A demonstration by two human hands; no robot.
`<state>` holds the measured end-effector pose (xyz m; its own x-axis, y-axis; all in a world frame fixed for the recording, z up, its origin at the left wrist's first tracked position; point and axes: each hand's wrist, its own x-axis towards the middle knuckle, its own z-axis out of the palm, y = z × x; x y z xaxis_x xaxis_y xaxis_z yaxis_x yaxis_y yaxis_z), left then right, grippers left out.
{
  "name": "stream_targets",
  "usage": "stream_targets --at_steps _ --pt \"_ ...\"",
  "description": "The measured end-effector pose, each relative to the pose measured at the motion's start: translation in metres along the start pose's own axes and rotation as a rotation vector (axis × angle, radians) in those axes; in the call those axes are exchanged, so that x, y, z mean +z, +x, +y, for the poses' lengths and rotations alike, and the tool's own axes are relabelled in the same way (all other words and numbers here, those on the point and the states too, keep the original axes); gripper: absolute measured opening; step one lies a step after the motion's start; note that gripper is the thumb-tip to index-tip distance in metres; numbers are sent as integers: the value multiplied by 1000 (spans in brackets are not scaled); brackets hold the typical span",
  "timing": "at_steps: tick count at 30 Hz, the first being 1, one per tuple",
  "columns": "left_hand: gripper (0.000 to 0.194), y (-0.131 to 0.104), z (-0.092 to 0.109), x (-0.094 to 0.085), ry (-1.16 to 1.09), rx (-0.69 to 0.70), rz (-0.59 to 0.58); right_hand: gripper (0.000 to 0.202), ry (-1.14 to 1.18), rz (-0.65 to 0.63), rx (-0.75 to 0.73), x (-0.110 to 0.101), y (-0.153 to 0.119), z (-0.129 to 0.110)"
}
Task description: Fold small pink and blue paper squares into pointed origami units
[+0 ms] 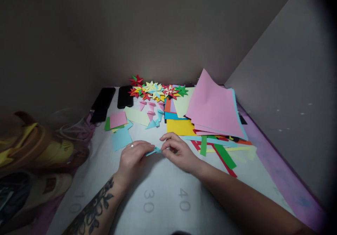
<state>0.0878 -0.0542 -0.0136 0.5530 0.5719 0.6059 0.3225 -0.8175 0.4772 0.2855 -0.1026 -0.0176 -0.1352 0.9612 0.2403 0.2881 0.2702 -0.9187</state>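
A small light-blue folded paper piece (157, 150) is held between my two hands above the white mat. My left hand (134, 154), with a ring on one finger, pinches its left side. At its right end, my right hand (177, 151) has thumb and fingertips closed on the paper. Just beyond lie folded pink paper pieces (151, 115) and folded light-blue pieces (153, 124). A light-blue paper square (121, 139) lies beside my left hand, near a pink square (118, 119) and a pale-yellow sheet (137, 116).
Folded paper stars (155, 89) are heaped at the back by the wall. Large pink sheets (214, 105) stack at right, with coloured strips (225, 156) in front. Two dark phones (125, 97) lie back left. Pots or bags (34, 147) crowd the left side.
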Motion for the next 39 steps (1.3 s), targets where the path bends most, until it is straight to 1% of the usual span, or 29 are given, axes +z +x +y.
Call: stream_targets --at_steps 2,6,10,12,14,18,20,25,27,29,34,36,39 --pt "15 0 1 1 0 -89 -27 10 -8 -9 4 -1 0 -1" --pt "8 -2 3 5 1 -322 -59 9 -30 -13 14 0 0 1" --pt "8 -3 5 8 -103 -530 -100 9 -72 43 20 2 2 4" --pt "12 -3 6 10 -168 -605 -125 10 -85 66 1 3 4 5" --pt "15 -2 7 11 -222 -659 -137 12 -96 63 -5 4 4 5" --pt "19 -1 9 13 -346 -737 -138 10 -129 60 47 5 4 4" --pt "20 0 9 14 -408 -771 -127 10 -136 60 48 5 4 4" --pt "24 1 7 17 -542 -846 -69 7 -85 45 -47 4 4 6" --pt "24 1 7 17 -584 -864 -64 7 -87 51 -46 4 4 6" --pt "23 2 8 17 -596 -863 -76 9 -93 55 -9 5 5 6" --pt "14 2 13 16 -449 -767 -129 7 -33 106 140 6 4 5" --pt "12 2 14 16 -377 -728 -140 7 -18 118 150 8 4 5" --pt "12 2 16 18 -300 -699 -147 8 -32 111 120 11 4 4"
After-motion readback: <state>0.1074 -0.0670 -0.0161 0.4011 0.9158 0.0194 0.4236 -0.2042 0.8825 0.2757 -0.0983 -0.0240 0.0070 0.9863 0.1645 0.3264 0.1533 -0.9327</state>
